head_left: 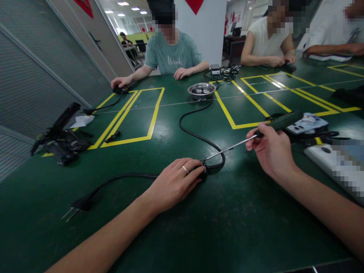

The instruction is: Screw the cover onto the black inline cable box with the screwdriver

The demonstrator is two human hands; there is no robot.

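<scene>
The green table (167, 246) carries your work. On it, the black cord (189, 131) lies in loose curves, probably so that nothing pulls. The screwdriver (286, 120) is slanted, its handle held in your right hand (274, 151), seemingly so that the tip can reach low; whether it touches, I cannot tell. Your left hand (178, 184), with fingers closed narrowly, holds the small black part (204, 172) along the cord, against the table, presumably for steadiness.

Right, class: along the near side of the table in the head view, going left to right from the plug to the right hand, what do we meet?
Two-pin plug → black cord → left hand → screwdriver shaft → right hand.
</scene>
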